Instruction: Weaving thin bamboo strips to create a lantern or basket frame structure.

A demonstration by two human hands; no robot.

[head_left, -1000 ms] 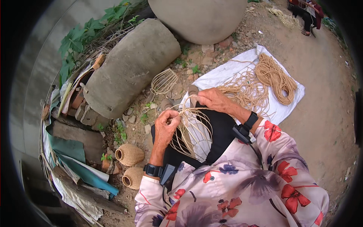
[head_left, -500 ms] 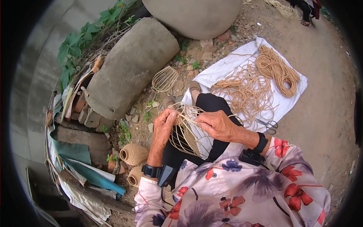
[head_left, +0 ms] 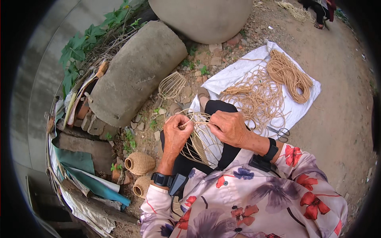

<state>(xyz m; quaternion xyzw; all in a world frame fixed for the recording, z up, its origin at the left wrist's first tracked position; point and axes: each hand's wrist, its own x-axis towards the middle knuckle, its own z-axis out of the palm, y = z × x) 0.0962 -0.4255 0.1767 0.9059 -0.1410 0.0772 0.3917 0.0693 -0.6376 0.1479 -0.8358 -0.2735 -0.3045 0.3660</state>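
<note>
An open basket frame of pale, thin canes [head_left: 201,147] rests in my lap, its rim toward my hands. My left hand [head_left: 177,130] is closed at the rim's left side, with a bit of tan cord showing between the fingers. On the right, my right hand [head_left: 229,127] pinches the canes at the rim between thumb and fingers. The fingertips of both hands partly hide the rim, and I cannot make out exactly how the cord runs there.
A white sheet [head_left: 304,108] ahead bears a coil of tan cord [head_left: 291,75], a loose tangle [head_left: 256,97] and scissors [head_left: 283,134]. Two woven pots [head_left: 141,163] sit at left. Another cane frame [head_left: 172,85] lies near a concrete cylinder [head_left: 137,73]. A person [head_left: 319,12] is at far right.
My left hand has turned and closed over the rim, shifting slightly right. My right hand has risen a little and its fingers have curled in. The basket frame stays in my lap.
</note>
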